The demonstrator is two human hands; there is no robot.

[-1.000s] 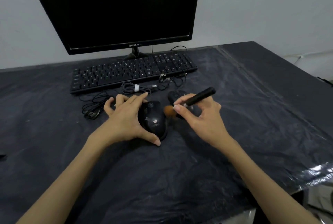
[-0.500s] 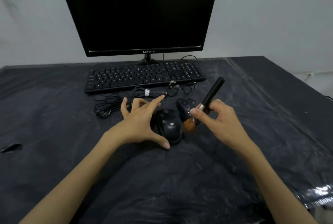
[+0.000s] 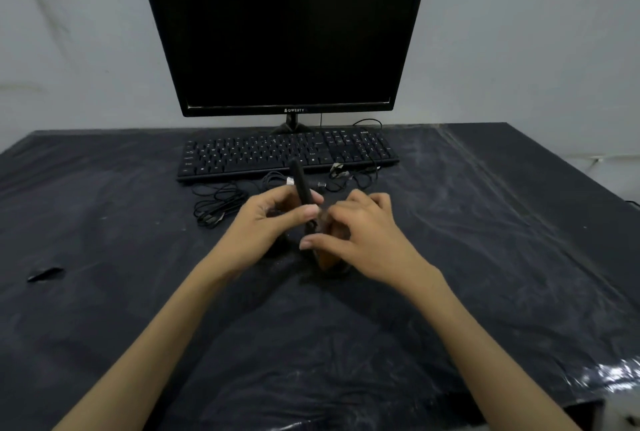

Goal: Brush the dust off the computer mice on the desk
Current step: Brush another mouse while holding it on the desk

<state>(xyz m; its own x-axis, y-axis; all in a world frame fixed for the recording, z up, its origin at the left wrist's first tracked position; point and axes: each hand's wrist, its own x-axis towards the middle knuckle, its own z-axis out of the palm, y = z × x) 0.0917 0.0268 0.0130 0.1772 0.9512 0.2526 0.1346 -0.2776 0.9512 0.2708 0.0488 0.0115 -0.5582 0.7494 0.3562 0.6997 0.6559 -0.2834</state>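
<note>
Here my left hand (image 3: 263,222) pinches the makeup brush (image 3: 304,198) by its black handle, bristles down, so they can sweep. My right hand (image 3: 360,233) curls loosely over what are probably the mice, hidden beneath, steadying them.

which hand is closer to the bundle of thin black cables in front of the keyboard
Left. The left hand sits just right of the bundle of thin black cables; the right hand is farther right, beyond the left.

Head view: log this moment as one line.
left hand: fingers pinch brush handle, upright | right hand: at bristle end, grip unclear | mice: hidden under hands | keyboard: behind hands
</note>
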